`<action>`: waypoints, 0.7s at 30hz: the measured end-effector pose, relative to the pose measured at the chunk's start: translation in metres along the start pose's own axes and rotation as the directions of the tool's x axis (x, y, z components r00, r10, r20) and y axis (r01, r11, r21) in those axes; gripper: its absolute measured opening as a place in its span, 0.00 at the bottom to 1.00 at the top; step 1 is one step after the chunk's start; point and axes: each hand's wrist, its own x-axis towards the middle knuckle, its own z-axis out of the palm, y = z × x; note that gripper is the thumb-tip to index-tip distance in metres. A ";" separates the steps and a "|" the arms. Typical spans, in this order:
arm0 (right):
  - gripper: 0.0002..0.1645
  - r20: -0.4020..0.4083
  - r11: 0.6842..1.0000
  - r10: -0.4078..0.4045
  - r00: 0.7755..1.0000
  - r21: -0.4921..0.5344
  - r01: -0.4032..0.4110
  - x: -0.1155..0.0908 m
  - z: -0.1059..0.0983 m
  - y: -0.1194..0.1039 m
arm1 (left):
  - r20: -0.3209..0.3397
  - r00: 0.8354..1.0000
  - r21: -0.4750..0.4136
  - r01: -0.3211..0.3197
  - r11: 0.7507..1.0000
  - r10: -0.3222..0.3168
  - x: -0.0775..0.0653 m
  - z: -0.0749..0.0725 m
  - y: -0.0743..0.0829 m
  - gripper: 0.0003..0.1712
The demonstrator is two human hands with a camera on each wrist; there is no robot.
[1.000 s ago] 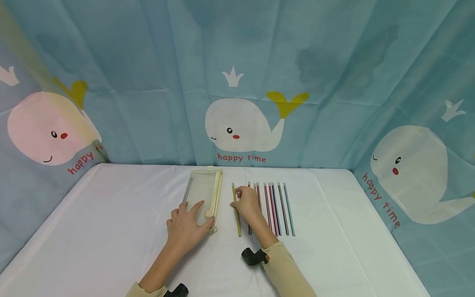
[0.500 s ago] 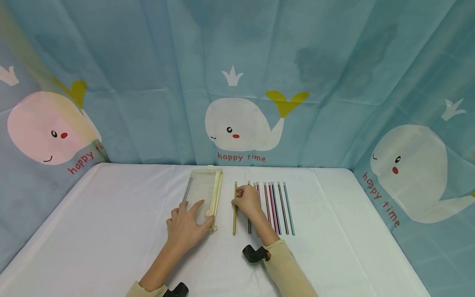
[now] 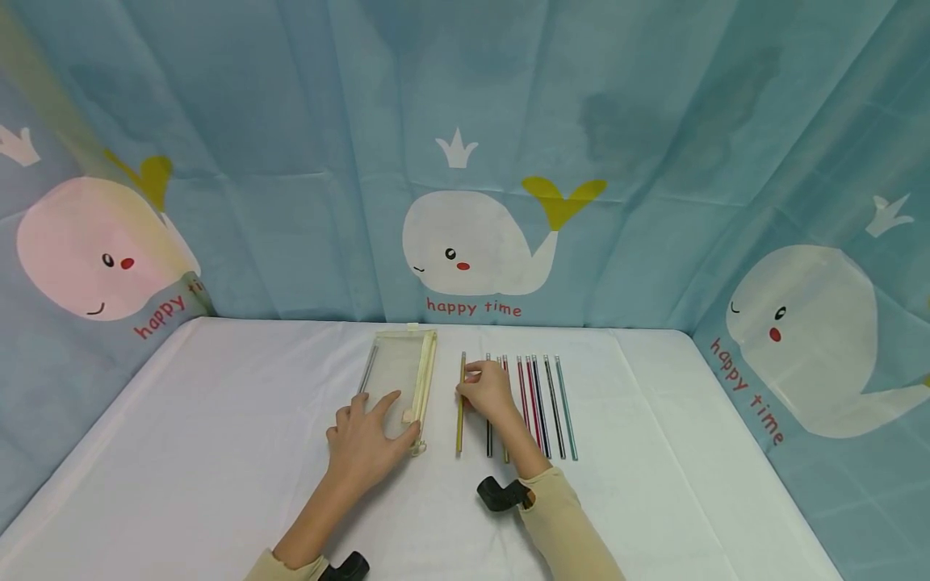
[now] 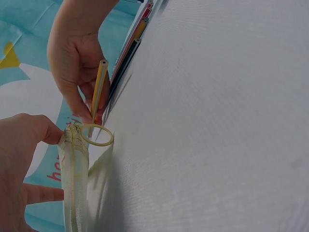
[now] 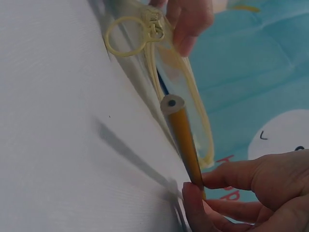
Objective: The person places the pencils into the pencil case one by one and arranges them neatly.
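My right hand (image 3: pixel 490 395) pinches a yellow pencil (image 3: pixel 460 432) between thumb and fingertips, just right of a clear zippered pencil pouch (image 3: pixel 395 363). In the right wrist view the yellow pencil (image 5: pixel 185 140) points its flat end at the camera, and its shadow falls on the cloth. My left hand (image 3: pixel 366 444) rests on the pouch's near part, fingers spread, thumb by the zipper edge. A pale ring pull (image 4: pixel 99 144) hangs at the zipper's near end. The zipper side gapes in the right wrist view, where a dark pencil (image 5: pixel 162 82) shows inside the pouch.
Several pencils lie in a row right of my right hand, among them a teal pencil (image 3: pixel 567 411) and a black pencil (image 3: pixel 555 411); my hand and forearm cover parts of some. White cloth (image 3: pixel 676 452) covers the table. A blue whale-print curtain (image 3: pixel 291 242) stands behind.
The yellow pencil has gone from slanting to nearly upright in the head view, its near end shifting left. My right hand has moved slightly right. My left hand has stayed on the pouch.
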 end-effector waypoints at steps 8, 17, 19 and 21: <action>0.25 0.015 0.997 0.013 1.000 0.080 -0.014 -0.001 -0.002 -0.002 | -0.009 1.000 -0.004 0.005 1.000 -0.005 -0.001 0.000 0.001 0.38; 0.26 0.040 0.984 0.014 0.999 0.178 -0.021 -0.001 -0.001 -0.003 | -0.014 1.000 0.002 0.002 1.000 -0.002 -0.003 0.000 0.001 0.36; 0.27 0.040 0.982 0.010 0.999 0.189 -0.017 -0.001 -0.001 -0.004 | -0.018 1.000 0.004 -0.001 1.000 0.001 -0.003 0.001 0.001 0.36; 0.27 0.038 0.981 0.008 0.999 0.194 -0.015 -0.001 0.000 -0.005 | -0.021 1.000 0.004 -0.002 1.000 0.002 -0.003 0.001 0.001 0.36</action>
